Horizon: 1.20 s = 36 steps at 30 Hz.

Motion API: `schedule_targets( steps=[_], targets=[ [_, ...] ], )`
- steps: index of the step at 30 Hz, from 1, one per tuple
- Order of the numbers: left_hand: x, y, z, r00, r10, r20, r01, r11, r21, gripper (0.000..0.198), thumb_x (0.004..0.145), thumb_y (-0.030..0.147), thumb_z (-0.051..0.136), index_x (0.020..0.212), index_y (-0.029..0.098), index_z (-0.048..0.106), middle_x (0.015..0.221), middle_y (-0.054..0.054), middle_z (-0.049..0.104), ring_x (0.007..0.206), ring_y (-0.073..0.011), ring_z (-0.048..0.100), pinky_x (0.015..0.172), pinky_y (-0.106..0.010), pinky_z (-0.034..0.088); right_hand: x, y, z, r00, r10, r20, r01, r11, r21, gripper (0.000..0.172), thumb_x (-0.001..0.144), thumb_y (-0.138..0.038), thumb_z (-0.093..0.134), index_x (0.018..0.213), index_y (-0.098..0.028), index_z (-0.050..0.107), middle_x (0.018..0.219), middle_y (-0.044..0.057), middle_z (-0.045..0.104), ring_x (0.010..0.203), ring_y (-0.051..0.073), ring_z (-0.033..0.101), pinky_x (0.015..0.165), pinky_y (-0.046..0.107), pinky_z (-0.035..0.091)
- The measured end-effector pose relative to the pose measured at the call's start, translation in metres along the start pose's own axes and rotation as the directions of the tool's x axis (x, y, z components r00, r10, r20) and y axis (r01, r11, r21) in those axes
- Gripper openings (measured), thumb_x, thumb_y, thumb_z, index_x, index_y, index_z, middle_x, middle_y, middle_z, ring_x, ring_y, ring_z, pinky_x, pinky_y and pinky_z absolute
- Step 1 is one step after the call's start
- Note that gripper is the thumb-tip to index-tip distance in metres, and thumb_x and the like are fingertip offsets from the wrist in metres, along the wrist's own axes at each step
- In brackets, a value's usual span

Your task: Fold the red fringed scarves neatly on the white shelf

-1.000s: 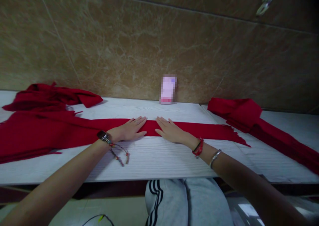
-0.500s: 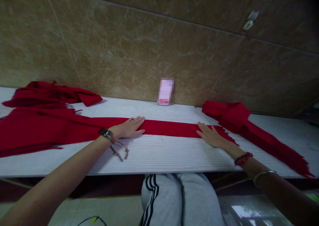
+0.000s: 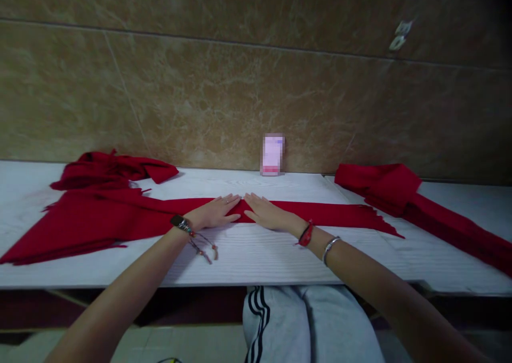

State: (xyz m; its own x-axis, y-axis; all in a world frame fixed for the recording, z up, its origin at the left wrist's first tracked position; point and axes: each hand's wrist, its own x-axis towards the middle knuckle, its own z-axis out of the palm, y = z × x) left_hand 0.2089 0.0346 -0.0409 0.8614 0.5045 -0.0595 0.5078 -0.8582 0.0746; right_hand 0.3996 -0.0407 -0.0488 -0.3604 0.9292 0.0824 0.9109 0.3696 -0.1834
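Note:
A long red scarf (image 3: pixel 320 214) lies across the table, folded into a narrow flat strip in the middle and on the right. Toward the left it widens into a looser, creased spread, and its right end is jagged with fringe. My left hand (image 3: pixel 214 212) rests flat on the strip, fingers stretched out. Close beside it, my right hand (image 3: pixel 268 212) also lies flat on the strip, its fingertips almost meeting the left ones. Neither hand grips the cloth.
Another red cloth (image 3: pixel 96 168) is bunched at the back left. On the right, a folded red cloth (image 3: pixel 380 184) trails toward the front edge. A blurred pinkish box-like item (image 3: pixel 272 155) stands against the tiled wall (image 3: pixel 216 91). Beneath everything is the white table (image 3: pixel 256 256).
My right hand has slid left along the strip, from near its fringed end to beside my left hand. My left hand stays on the cloth. The view has shifted slightly.

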Motion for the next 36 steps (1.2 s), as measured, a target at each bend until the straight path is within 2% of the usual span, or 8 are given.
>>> schedule_targets(
  steps=[6,10,17,20,24,29,33,36],
  targets=[
    [-0.035,-0.039,-0.022,0.999,-0.008,0.039,0.01,0.998,-0.055,0.059,0.089,0.048,0.037,0.139,0.016,0.03,0.145,-0.011,0.027,0.131,-0.0198,0.029,0.107,-0.032,0.022,0.006,0.003,0.013,0.999,-0.032,-0.024,0.03,0.997,-0.065,0.055,0.092,-0.035,0.026,0.138,-0.005,0.028,0.145,0.016,0.025,0.134,0.026,0.02,0.108,0.047,0.02],
    [-0.071,-0.06,-0.022,0.998,-0.039,0.05,0.04,0.999,-0.023,0.049,0.09,0.042,0.039,0.136,0.024,0.037,0.146,-0.009,0.025,0.129,-0.0211,0.034,0.105,-0.033,0.028,0.005,0.003,0.013,0.998,-0.04,-0.047,0.036,0.995,-0.092,0.054,0.092,-0.034,0.027,0.138,-0.006,0.03,0.144,0.016,0.028,0.133,0.024,0.023,0.107,0.045,0.022],
    [-0.102,-0.071,0.005,0.987,-0.055,-0.149,0.072,0.991,0.111,0.044,0.094,0.031,0.03,0.137,0.02,0.035,0.144,-0.01,0.031,0.133,-0.0232,0.024,0.105,-0.042,0.028,-0.007,0.018,0.014,0.996,-0.057,-0.069,0.049,0.993,-0.104,0.053,0.091,-0.033,0.028,0.137,-0.008,0.032,0.143,0.014,0.031,0.132,0.023,0.027,0.107,0.045,0.024],
    [-0.109,-0.076,0.003,0.984,-0.032,-0.173,0.057,0.988,0.142,0.044,0.093,0.032,0.034,0.136,0.023,0.036,0.143,-0.009,0.032,0.131,-0.0239,0.028,0.104,-0.043,0.029,-0.018,0.021,0.01,0.998,-0.039,-0.046,0.034,0.993,-0.11,0.053,0.091,-0.033,0.027,0.138,-0.008,0.031,0.144,0.014,0.029,0.133,0.022,0.026,0.107,0.044,0.024],
    [-0.118,-0.082,-0.007,0.985,-0.014,-0.173,0.045,0.983,0.179,0.041,0.09,0.024,0.038,0.13,0.021,0.046,0.139,-0.009,0.04,0.124,-0.0223,0.04,0.103,-0.038,0.033,-0.024,0.022,0.008,0.999,-0.029,-0.028,0.026,0.996,-0.087,0.054,0.091,-0.034,0.027,0.138,-0.009,0.03,0.144,0.014,0.028,0.133,0.022,0.025,0.107,0.044,0.023],
    [-0.125,-0.077,-0.017,0.949,-0.155,-0.276,0.219,0.95,0.22,0.038,0.082,0.013,0.04,0.114,0.017,0.059,0.117,-0.01,0.057,0.101,-0.0206,0.055,0.091,-0.035,0.044,-0.023,0.024,0.011,0.993,-0.057,-0.103,0.051,0.997,-0.054,0.052,0.091,-0.034,0.03,0.137,-0.01,0.034,0.142,0.014,0.033,0.132,0.023,0.027,0.107,0.048,0.022],
    [-0.125,-0.075,-0.023,0.903,-0.277,-0.328,0.369,0.891,0.266,0.031,0.08,0.014,0.04,0.101,0.014,0.063,0.101,-0.011,0.061,0.091,-0.0217,0.059,0.083,-0.035,0.048,-0.021,0.016,0.006,0.96,-0.218,-0.178,0.219,0.976,-0.013,0.049,0.09,-0.034,0.038,0.134,-0.013,0.04,0.142,0.012,0.034,0.133,0.021,0.024,0.11,0.046,0.016],
    [-0.13,-0.078,-0.026,0.86,-0.266,-0.435,0.396,0.886,0.242,0.03,0.083,0.018,0.038,0.102,0.018,0.061,0.104,-0.009,0.061,0.094,-0.0211,0.059,0.083,-0.033,0.049,-0.02,0.01,0.005,0.94,-0.304,-0.157,0.319,0.944,0.082,0.046,0.089,-0.032,0.039,0.133,-0.017,0.042,0.14,0.009,0.039,0.131,0.02,0.029,0.11,0.042,0.022]
  ],
)
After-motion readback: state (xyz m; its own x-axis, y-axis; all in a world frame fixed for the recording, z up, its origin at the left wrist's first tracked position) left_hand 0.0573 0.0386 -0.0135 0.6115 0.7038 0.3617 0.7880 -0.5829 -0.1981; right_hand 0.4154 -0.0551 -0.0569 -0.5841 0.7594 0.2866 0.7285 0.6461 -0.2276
